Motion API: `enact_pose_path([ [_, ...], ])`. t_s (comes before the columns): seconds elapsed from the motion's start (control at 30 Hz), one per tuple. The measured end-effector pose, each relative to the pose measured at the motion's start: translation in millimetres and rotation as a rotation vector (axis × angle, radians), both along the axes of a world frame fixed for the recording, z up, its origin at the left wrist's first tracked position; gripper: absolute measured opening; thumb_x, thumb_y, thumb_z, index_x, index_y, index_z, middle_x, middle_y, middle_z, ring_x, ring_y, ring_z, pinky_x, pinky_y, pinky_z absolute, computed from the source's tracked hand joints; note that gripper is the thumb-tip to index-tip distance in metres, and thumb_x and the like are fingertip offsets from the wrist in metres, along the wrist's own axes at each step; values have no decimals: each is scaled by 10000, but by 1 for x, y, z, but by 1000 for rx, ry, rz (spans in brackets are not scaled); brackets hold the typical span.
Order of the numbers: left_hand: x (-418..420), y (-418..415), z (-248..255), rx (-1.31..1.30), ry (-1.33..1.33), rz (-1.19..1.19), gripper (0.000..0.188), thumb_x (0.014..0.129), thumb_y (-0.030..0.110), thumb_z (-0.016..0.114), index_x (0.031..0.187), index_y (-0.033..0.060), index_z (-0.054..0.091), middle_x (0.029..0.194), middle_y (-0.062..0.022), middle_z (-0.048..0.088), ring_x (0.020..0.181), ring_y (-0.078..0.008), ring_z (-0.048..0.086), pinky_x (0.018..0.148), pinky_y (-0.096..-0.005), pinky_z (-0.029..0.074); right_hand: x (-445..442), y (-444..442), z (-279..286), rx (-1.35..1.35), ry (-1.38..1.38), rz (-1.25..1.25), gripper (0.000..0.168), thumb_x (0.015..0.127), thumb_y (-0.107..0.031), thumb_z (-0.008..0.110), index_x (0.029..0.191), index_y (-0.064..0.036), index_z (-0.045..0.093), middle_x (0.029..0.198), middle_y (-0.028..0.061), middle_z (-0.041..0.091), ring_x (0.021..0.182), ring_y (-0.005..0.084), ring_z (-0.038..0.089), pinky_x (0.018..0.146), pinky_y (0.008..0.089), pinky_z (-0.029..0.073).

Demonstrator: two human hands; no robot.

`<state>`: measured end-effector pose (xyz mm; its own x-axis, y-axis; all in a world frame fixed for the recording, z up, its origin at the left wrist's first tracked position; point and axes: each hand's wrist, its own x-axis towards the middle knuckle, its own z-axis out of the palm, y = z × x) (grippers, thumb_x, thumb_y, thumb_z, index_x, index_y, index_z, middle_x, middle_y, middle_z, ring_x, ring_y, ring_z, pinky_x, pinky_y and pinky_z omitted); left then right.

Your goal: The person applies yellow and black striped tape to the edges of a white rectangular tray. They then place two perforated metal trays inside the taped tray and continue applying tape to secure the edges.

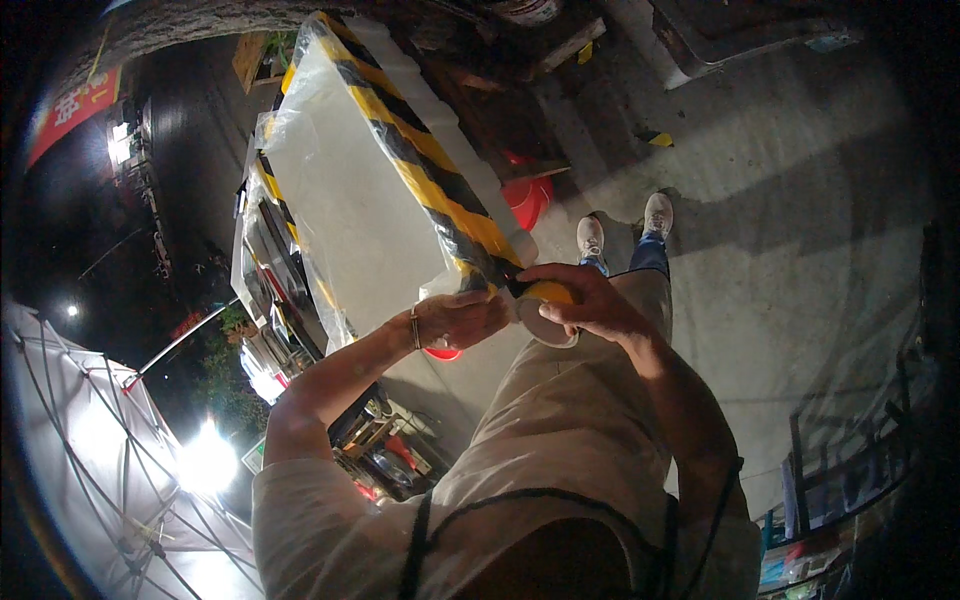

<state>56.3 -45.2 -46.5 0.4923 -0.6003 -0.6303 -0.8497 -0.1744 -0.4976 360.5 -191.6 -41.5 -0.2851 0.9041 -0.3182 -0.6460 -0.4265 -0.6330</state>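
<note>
A large pale flat panel, apparently wrapped in clear plastic film, stands before me. Yellow-and-black hazard tape runs along its long edge, from the far end down to my hands. My right hand grips a roll of the same tape, its pale round side towards me. The roll is right by the panel's near corner. My left hand is closed about the near end of the taped edge; its fingertips hide that corner, and whether they pinch tape or film is unclear.
Concrete floor spreads out on the right. A red object shows behind the panel. Dark stacked items lean at the left. A bright lamp shines beside a white canopy frame. Metal racks stand lower right.
</note>
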Motion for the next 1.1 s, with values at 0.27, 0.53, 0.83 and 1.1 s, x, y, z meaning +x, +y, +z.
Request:
enact_pose_path([
  [0.27,8,3,11,-28,-19,62,678,985,316,543,1476,-52,256,1540,-188,310,1443,-267,275,1231,-379,159,-7,1,-6,44,12,10,477,852,-112,635,1313,-19,561,999,48,652,587,47,538,534,211,493],
  [0.53,19,10,21,-290,125,269,624,962,300,592,1443,-13,343,1507,-175,365,1415,-279,321,1225,-396,197,-17,9,-4,73,-36,61,509,822,-123,641,1317,-35,562,987,55,655,620,68,572,555,229,514],
  [0.83,49,31,52,-930,235,685,441,819,202,661,1244,105,594,1323,-106,578,1278,-260,514,1158,-438,323,-24,6,-7,142,-178,59,532,817,-75,646,1338,-49,539,1034,87,668,782,108,635,696,268,554],
  [1.1,124,136,108,-1006,157,1257,357,892,274,580,1180,74,646,1257,-87,633,1249,-245,544,1162,-503,248,-51,-9,-16,333,-383,-173,568,818,-82,694,1357,-59,517,1205,119,647,1075,188,631,924,316,511],
])
